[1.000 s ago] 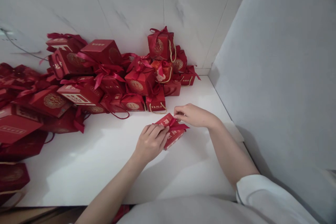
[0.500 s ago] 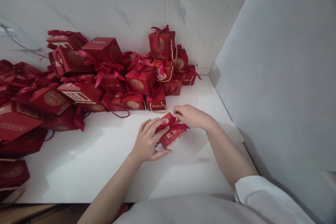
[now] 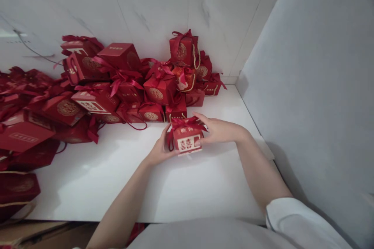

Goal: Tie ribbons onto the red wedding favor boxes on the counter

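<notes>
The ribboned box [image 3: 188, 140] is sitting between the two hands over the white table [image 3: 187, 190], just toward five o'clock from the middle of the head view. The left hand [image 3: 159, 151] is cupping it from nine o'clock, its thumb pressing near the lower left edge and its fingers reaching up along the far left side, set wide around the box. The right hand [image 3: 220, 130] is coming in from three o'clock with thumb and forefinger spread wide: the thumb is lying across the front's right part, while the forefinger is reaching past the ribbon toward one o'clock. Whether that forefinger is touching the box, I cannot tell.

The front is showing a red double-happiness character (囍) on a pale panel. Pale characters are running above it, too small and blurred to read surely. A red bow [image 3: 188, 122] is covering the top, and a dark red cord [image 3: 170, 141] is looping at nine o'clock, beside the left hand.

From nine to twelve o'clock, a pile of red boxes [image 3: 159, 91] is lining the marbled wall [image 3: 152, 4]. Several are bearing round gold emblems; one at ten o'clock is displaying another double-happiness panel.
</notes>
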Demonstrator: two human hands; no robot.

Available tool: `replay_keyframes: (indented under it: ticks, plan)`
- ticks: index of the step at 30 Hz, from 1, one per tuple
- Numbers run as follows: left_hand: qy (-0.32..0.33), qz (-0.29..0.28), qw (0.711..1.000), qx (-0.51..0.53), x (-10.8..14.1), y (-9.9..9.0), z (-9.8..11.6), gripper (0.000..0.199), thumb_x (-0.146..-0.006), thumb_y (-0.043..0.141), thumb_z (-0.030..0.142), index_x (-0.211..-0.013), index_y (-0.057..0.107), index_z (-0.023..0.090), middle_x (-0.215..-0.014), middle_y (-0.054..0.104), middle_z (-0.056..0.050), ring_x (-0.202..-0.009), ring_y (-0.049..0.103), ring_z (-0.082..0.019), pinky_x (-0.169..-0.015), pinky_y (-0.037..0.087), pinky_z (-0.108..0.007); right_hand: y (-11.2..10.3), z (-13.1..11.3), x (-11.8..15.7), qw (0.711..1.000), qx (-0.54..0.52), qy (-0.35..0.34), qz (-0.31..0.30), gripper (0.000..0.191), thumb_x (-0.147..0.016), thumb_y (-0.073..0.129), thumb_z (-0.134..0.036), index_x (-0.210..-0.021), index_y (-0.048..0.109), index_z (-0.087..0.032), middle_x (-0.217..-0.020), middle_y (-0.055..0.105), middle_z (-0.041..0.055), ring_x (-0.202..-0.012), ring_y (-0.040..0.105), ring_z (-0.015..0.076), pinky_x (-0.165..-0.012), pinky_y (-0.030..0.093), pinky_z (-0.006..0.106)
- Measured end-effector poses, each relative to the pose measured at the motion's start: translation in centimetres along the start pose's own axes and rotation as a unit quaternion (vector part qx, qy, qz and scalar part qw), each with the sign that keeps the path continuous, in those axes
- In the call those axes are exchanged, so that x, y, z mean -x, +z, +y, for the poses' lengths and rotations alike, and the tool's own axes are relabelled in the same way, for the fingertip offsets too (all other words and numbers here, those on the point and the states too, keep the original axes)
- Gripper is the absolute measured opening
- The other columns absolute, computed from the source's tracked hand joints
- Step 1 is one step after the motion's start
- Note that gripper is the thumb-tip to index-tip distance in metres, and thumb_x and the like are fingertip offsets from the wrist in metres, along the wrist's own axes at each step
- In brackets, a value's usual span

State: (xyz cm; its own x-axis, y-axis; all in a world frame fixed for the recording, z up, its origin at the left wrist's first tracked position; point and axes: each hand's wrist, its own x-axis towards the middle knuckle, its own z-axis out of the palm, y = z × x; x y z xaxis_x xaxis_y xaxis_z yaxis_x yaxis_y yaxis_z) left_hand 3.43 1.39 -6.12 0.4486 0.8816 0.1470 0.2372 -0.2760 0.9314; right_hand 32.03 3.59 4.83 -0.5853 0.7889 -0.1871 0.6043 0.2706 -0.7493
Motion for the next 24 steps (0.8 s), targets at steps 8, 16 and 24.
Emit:
replay_keyframes:
  ticks: [8,16,24]
  plan:
    - [-0.018,0.108,0.984,0.139,0.0,-0.5,-2.1,0.085,-0.084,0.045,0.073,-0.146,0.035,0.015,-0.141,0.052,-0.019,-0.130,0.051,-0.036,-0.101,0.050,-0.052,3.0,-0.1,-2.8,0.981,-0.185,-0.054,0.024,0.118,-0.078,0.073,-0.052,-0.154,-0.014,-0.028,-0.154,0.036,0.0151,-0.131,0.050,0.0266,-0.100,0.050,0.044]
    - [-0.051,0.064,0.992,-0.099,3.0,-10.8,2.3,0.069,-0.085,0.062,0.041,-0.147,0.037,0.025,-0.137,0.058,-0.014,-0.124,0.057,-0.028,-0.106,0.044,-0.048,9.6,-0.5,-3.7,0.965,-0.214,-0.113,0.096,0.117,-0.079,0.074,-0.042,-0.153,-0.015,-0.030,-0.151,0.039,0.0133,-0.131,0.050,0.0222,-0.106,0.044,0.041]
    - [-0.079,0.079,0.939,-0.326,4.5,-11.3,11.3,0.057,-0.089,0.052,0.056,-0.137,0.050,0.027,-0.142,0.053,-0.007,-0.131,0.050,-0.026,-0.111,0.038,-0.041,14.2,2.7,-3.9,0.962,-0.200,-0.048,0.181,0.047,-0.091,0.053,-0.034,-0.135,0.039,-0.024,-0.115,0.062,0.0090,-0.084,0.064,0.0158,-0.074,0.055,0.032]
